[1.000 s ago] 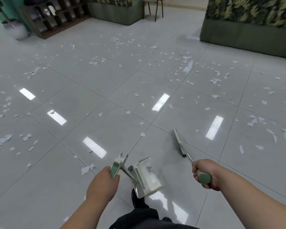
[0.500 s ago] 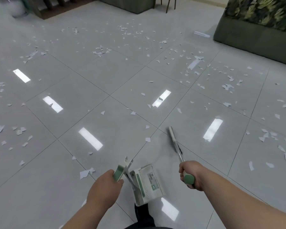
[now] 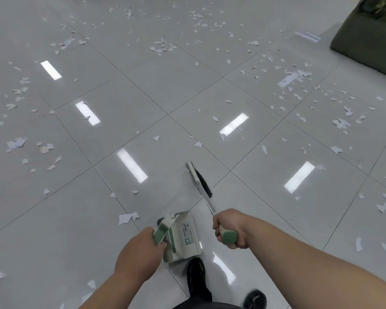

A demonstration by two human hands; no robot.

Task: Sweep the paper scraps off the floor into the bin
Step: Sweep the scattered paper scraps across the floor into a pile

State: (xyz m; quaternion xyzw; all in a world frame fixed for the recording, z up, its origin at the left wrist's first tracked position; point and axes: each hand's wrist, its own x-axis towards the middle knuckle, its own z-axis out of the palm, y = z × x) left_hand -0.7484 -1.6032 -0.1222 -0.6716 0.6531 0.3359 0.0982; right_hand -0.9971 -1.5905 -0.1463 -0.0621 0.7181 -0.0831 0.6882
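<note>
a downward view of a glossy grey tiled floor point(image 3: 187, 97) is given; white paper scraps point(image 3: 292, 79) are strewn across it, thickest at nine, twelve and two o'clock, thinner in the middle; the left grip point(image 3: 140, 253) is clenched round the green handle of a metal dustpan point(image 3: 184, 239), held at six o'clock just ahead of a black shoe point(image 3: 196, 273); whether the pan touches the floor cannot be told; one larger scrap point(image 3: 126, 218) lies near it at its nine o'clock; the right grip point(image 3: 231, 228) is clenched round the green end of a long broom, whose dark brush head point(image 3: 200, 179) is set out at the pan's twelve o'clock; no bin is seen; gathering is judged barely begun; it would be done well if the bristles were kept flat on the tile, short light strokes were drawn toward the pan so the paper is not flicked away, and the pan's lip were pressed to the floor.
</note>
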